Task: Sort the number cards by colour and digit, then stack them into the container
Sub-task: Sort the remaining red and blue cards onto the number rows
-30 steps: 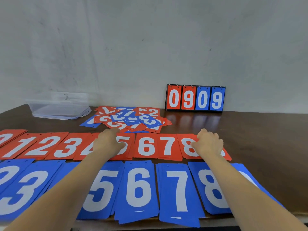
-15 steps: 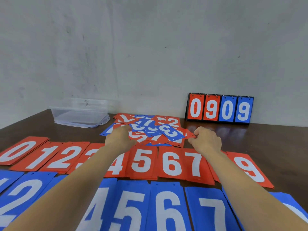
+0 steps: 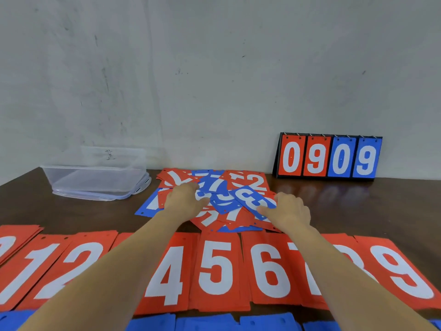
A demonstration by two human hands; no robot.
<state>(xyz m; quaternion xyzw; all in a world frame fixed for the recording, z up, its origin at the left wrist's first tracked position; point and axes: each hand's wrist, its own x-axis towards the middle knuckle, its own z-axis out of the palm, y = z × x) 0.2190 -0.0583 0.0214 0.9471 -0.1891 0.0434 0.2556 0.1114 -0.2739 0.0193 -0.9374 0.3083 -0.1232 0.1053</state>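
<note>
**Step in hand: draw one card from the unsorted pile.**

Layout. The unsorted pile (image 3: 229, 217) of red and blue number cards lies at the middle of the desk (image 3: 358, 206), at 12 o'clock from the person. The red row (image 3: 216, 268) of sorted stacks runs at 6 o'clock from the pile, with the blue row (image 3: 205, 322) nearer again at the frame edge. The clear plastic container (image 3: 95, 177) stands at 10 o'clock from the pile, well apart from it and holding no cards. A flip scoreboard (image 3: 329, 157) stands at 2 o'clock against the wall.

Hand state. The left hand (image 3: 185, 199) rests on the 9 o'clock side of the pile with its fingers curled. Whether it holds a card cannot be told. The right hand (image 3: 290, 212) sits at the 3 o'clock side and appears to pinch the near edge of the blue 3 card (image 3: 253, 199), which lies on top of the pile.

Procedure.
1. Keep the left hand pressing down so that the pile does not slide.
2. Lift the top card only. Check that no second card clings beneath.
3. Read colour first, then digit.
4. Carry the card towards 6 o'clock and lay it square on the matching stack.

Caution: dragging a card outward is likely to scatter its neighbours onto the red row.
</note>
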